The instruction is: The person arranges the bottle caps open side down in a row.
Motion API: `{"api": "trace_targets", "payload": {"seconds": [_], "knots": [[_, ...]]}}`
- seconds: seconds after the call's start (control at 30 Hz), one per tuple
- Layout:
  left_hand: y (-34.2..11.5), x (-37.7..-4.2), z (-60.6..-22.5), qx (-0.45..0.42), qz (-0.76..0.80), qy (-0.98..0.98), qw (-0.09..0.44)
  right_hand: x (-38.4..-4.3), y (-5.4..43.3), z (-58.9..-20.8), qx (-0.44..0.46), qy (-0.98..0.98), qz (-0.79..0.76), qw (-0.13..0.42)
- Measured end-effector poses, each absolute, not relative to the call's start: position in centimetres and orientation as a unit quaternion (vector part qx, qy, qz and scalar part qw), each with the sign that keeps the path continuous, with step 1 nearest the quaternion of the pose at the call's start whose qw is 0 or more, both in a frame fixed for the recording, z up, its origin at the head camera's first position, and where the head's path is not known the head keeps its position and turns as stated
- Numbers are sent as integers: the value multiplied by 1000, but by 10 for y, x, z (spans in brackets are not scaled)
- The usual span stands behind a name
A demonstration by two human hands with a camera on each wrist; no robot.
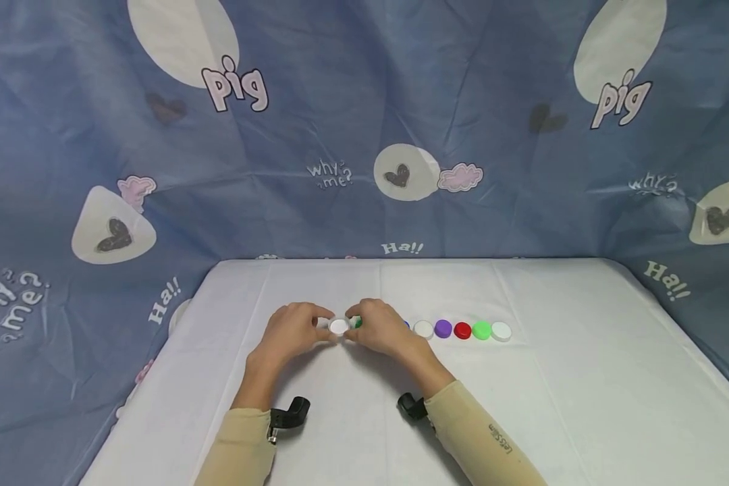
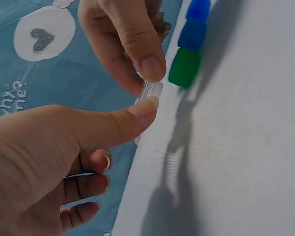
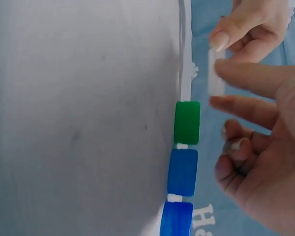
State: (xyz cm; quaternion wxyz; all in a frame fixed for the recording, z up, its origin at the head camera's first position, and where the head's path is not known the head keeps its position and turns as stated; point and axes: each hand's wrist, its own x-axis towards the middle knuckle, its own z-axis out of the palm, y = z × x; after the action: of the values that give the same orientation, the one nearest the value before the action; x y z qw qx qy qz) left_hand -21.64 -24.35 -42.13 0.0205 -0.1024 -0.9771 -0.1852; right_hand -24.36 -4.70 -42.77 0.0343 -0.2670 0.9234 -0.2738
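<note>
A round white bottle cap (image 1: 339, 327) is held between my two hands, seemingly a little above the white table. My left hand (image 1: 289, 332) pinches its left edge with the thumb and a finger. From the other side my right hand (image 1: 384, 329) pinches it too, its other fingers curled in. The left wrist view has the cap (image 2: 151, 89) edge-on and partly covered by fingertips. In the right wrist view, a green cap (image 3: 187, 123) stands on the table beside my right hand, and two blue caps (image 3: 182, 172) continue that row.
Further right, the row holds a white cap (image 1: 423, 329), a purple cap (image 1: 443, 329), a red cap (image 1: 462, 330), a light green cap (image 1: 482, 330) and another white cap (image 1: 501, 331). Behind the white tabletop (image 1: 583, 378) hangs a blue printed cloth (image 1: 316, 223).
</note>
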Motion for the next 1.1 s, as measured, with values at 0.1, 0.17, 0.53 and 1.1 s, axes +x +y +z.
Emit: {"api": "trace_targets", "payload": {"seconds": [0.1, 0.17, 0.53, 1.1], "knots": [[-247, -216, -418, -110, -197, -974, 29, -245, -46, -426, -283, 919, -273, 13], [-248, -216, -416, -114, -204, -972, 34, -247, -46, -426, -291, 917, -273, 0], [-250, -215, -411, -121, -223, -967, 36, -248, -44, -426, -294, 905, -308, -5], [-241, -214, -414, -157, -153, -966, 138, -250, -36, -425, -254, 864, -433, 43]]}}
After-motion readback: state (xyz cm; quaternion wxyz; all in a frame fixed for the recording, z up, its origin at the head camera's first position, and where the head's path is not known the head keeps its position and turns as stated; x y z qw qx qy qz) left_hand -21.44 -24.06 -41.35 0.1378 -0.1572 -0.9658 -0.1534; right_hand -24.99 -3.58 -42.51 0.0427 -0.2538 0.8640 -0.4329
